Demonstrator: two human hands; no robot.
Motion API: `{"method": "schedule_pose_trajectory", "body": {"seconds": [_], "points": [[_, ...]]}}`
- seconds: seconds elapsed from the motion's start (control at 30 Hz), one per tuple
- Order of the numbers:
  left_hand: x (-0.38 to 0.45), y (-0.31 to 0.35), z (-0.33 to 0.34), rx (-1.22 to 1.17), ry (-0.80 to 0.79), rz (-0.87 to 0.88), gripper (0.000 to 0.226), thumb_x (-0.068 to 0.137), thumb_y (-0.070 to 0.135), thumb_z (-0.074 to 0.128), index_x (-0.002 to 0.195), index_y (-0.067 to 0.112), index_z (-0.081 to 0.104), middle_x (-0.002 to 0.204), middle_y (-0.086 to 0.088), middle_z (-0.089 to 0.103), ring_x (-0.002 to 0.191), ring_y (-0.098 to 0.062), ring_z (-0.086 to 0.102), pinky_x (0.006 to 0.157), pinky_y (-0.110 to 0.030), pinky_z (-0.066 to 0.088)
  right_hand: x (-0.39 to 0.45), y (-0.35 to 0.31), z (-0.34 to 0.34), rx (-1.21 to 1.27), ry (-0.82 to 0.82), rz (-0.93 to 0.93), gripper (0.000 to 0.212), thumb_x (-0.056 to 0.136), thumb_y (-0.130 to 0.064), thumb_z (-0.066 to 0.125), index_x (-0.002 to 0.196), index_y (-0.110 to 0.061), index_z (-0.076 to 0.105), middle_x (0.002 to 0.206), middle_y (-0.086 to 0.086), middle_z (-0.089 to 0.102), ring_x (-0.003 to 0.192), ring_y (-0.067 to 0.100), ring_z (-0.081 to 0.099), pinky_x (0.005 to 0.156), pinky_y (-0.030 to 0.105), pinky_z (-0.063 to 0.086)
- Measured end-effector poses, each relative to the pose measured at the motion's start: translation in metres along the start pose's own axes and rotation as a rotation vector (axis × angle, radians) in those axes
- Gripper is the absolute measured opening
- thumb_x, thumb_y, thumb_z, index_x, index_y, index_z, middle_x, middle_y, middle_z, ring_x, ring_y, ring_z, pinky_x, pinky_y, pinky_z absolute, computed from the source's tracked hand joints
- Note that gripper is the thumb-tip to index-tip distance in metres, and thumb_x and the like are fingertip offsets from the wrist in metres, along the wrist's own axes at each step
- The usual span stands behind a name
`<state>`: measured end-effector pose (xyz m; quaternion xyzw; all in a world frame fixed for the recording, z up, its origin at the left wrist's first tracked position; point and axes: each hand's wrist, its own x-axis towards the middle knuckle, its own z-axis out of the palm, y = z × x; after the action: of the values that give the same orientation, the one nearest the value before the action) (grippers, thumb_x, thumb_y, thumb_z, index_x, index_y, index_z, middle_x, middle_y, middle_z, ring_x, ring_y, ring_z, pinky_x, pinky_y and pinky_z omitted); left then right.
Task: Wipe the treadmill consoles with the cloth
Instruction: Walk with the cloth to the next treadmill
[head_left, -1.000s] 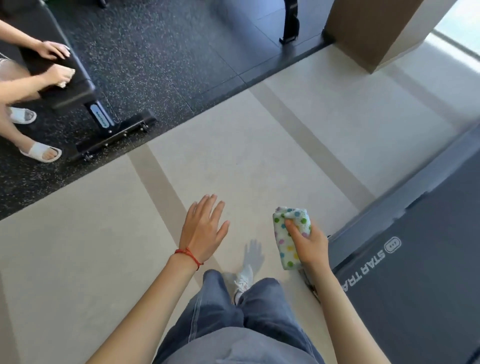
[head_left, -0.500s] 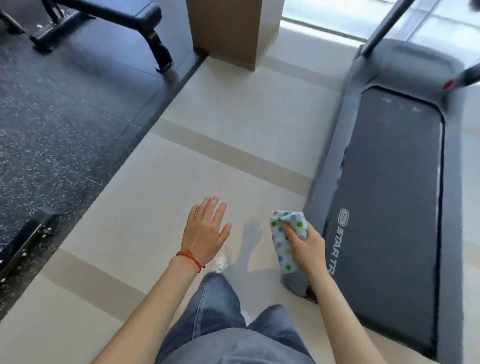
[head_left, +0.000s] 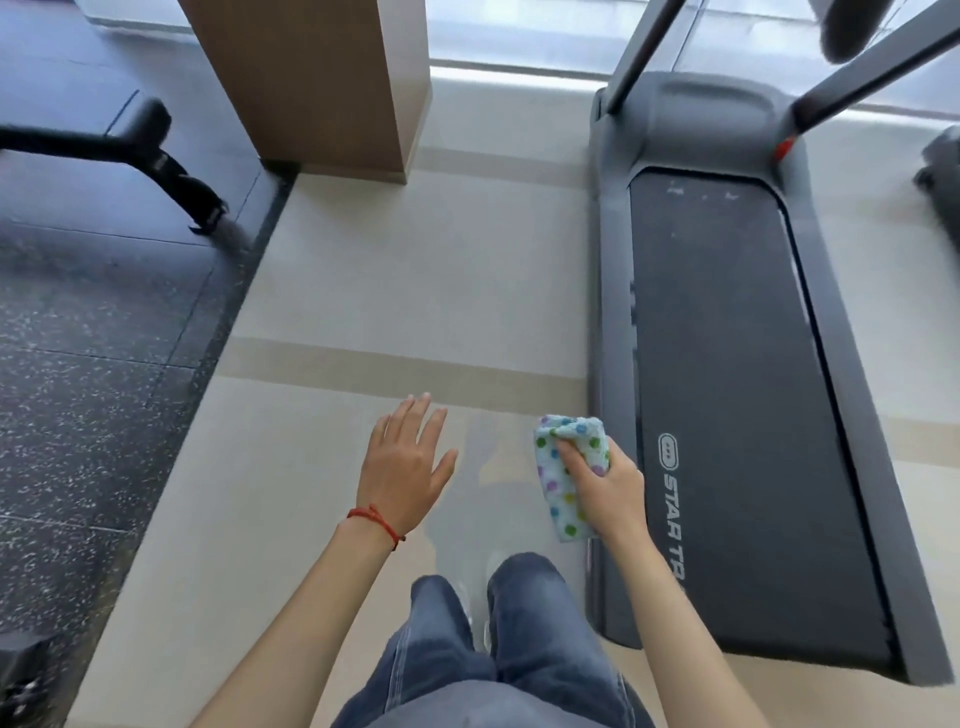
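My right hand (head_left: 605, 486) grips a folded cloth (head_left: 563, 478), pale blue with coloured dots, in front of me at waist height. My left hand (head_left: 402, 465) floats beside it with fingers spread, holding nothing; a red string circles its wrist. A grey treadmill (head_left: 727, 364) lies on the floor to the right, its dark belt running away from me. Its uprights (head_left: 639, 52) rise out of the top of the view, and a dark rounded handle end (head_left: 847, 26) shows at the top right. The console is out of view.
A wooden pillar (head_left: 322, 83) stands ahead on the left. A black bench frame (head_left: 156, 150) sits on the dark speckled rubber floor (head_left: 78, 364) at left. Part of a second machine (head_left: 943, 182) shows at the far right edge. I stand on beige tiles (head_left: 415, 291).
The view has swung right: the treadmill now lies lengthwise ahead on my right, and the person on the bench has left the view. Both hands keep their pose.
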<state>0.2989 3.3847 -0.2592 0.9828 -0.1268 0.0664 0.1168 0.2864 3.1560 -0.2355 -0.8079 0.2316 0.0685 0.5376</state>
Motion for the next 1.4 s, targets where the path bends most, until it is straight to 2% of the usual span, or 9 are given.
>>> {"method": "schedule_pose_trajectory", "body": {"seconds": [0.13,0.3,0.43,0.53,0.67,0.8,1.1,1.27,1.4], "points": [[0.055,-0.010,0.014,-0.009,-0.011,0.020,0.054,0.093,0.039,0.033,0.117,0.001,0.063,0.124,-0.021,0.058,0.115,-0.035,0.054,0.090,-0.049,0.047,0.053,-0.021,0.001,0.023,0.033,0.005,0.015,0.082,-0.035,0.067,0.087,-0.021,0.062,0.077,-0.006,0.064,0.073,0.008,0.060,0.064,0.022,0.047],[0.142,-0.016,0.035,0.025,-0.014,0.022,0.052,0.086,0.037,0.038,0.117,0.003,0.063,0.123,-0.019,0.059,0.114,-0.033,0.055,0.096,-0.046,0.039,0.140,-0.050,-0.002,0.041,0.040,-0.015,0.017,0.082,-0.034,0.067,0.090,-0.020,0.063,0.078,-0.007,0.064,0.074,0.009,0.061,0.066,0.024,0.048],[0.211,-0.015,0.039,0.014,-0.016,0.019,0.051,0.085,0.037,0.039,0.115,0.003,0.064,0.121,-0.019,0.060,0.112,-0.033,0.054,0.089,-0.045,0.047,0.205,-0.080,-0.009,0.039,0.025,-0.029,0.020,0.082,-0.036,0.067,0.094,-0.019,0.064,0.080,-0.007,0.065,0.076,0.010,0.062,0.069,0.026,0.051],[0.257,-0.016,0.041,0.010,-0.010,0.023,0.051,0.085,0.037,0.040,0.115,0.003,0.064,0.121,-0.020,0.060,0.115,-0.032,0.048,0.088,-0.048,0.049,0.245,-0.106,-0.015,0.033,0.001,-0.062,0.014,0.083,-0.034,0.066,0.091,-0.023,0.062,0.080,-0.009,0.065,0.076,0.007,0.062,0.067,0.023,0.050],[0.310,-0.019,0.042,0.003,-0.015,0.036,0.051,0.086,0.036,0.040,0.114,0.001,0.064,0.120,-0.021,0.060,0.111,-0.035,0.057,0.087,-0.049,0.049,0.290,-0.131,-0.017,0.051,-0.004,-0.057,0.013,0.082,-0.034,0.066,0.087,-0.023,0.062,0.080,-0.009,0.065,0.075,0.007,0.062,0.065,0.021,0.051],[0.372,-0.033,0.052,-0.012,-0.034,0.059,0.051,0.086,0.037,0.040,0.114,0.002,0.064,0.120,-0.020,0.061,0.112,-0.034,0.055,0.086,-0.049,0.050,0.344,-0.156,-0.010,0.055,0.001,-0.050,0.010,0.082,-0.035,0.066,0.081,-0.028,0.060,0.079,-0.008,0.065,0.075,0.009,0.063,0.066,0.023,0.052],[0.558,-0.081,0.061,-0.037,-0.042,0.164,0.052,0.086,0.037,0.039,0.114,0.001,0.064,0.120,-0.021,0.060,0.110,-0.037,0.058,0.085,-0.050,0.051,0.490,-0.244,0.010,0.101,0.120,-0.045,0.016,0.082,-0.034,0.066,0.087,-0.019,0.061,0.078,-0.006,0.065,0.073,0.010,0.063,0.064,0.024,0.052],[0.651,-0.100,0.058,-0.028,-0.010,0.228,0.053,0.086,0.037,0.039,0.115,0.001,0.064,0.120,-0.021,0.060,0.110,-0.037,0.058,0.087,-0.051,0.049,0.555,-0.291,0.017,0.106,0.155,-0.054,0.012,0.083,-0.034,0.066,0.084,-0.024,0.059,0.079,-0.007,0.065,0.074,0.010,0.063,0.064,0.024,0.052],[0.710,-0.106,0.063,-0.036,-0.022,0.222,0.054,0.087,0.038,0.038,0.118,0.001,0.062,0.122,-0.022,0.059,0.112,-0.038,0.057,0.089,-0.052,0.047,0.602,-0.317,0.014,0.115,0.187,-0.049,0.014,0.082,-0.034,0.066,0.086,-0.022,0.061,0.080,-0.006,0.066,0.076,0.012,0.064,0.068,0.029,0.053]]}}
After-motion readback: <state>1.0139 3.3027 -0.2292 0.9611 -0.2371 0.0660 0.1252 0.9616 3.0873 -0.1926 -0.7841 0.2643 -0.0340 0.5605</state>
